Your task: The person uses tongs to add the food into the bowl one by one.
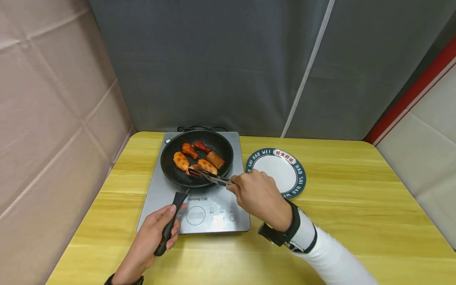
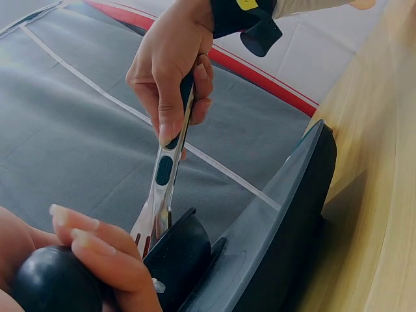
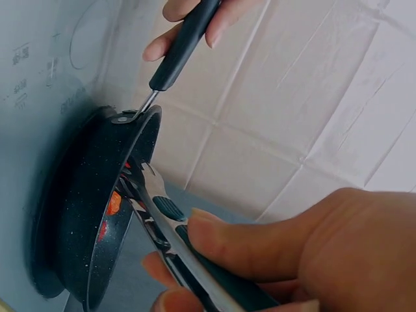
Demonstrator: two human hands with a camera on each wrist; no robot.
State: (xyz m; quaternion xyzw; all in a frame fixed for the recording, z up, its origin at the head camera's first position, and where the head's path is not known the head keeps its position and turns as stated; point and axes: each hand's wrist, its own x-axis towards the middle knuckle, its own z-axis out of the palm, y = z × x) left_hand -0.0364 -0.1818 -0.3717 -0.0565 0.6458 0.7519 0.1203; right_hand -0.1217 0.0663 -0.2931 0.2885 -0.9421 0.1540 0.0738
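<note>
A black frying pan (image 1: 171,170) sits on the induction cooker (image 1: 228,213); my left hand (image 1: 153,231) grips its black handle (image 1: 171,223). With my right hand (image 1: 261,194) I hold metal tongs (image 1: 222,181) with dark green grips. The tong tips reach into the pan's near side, at a reddish piece of food (image 1: 192,169); whether they pinch it, I cannot tell. Around them lie two small red-brown drumsticks (image 1: 189,150), yellow spotted wing-like pieces (image 1: 181,161) and a brown ridged slab (image 1: 215,160). In the right wrist view the pan wall (image 3: 78,214) hides most of the food.
A white plate (image 1: 274,174) with a dark green lettered rim stands right of the cooker, partly behind my right hand. Black cable (image 1: 199,128) lies behind the pan. A grey curtain (image 1: 213,71) hangs at the table's (image 1: 356,190) back edge, and a pale wall (image 1: 64,118) rises at left.
</note>
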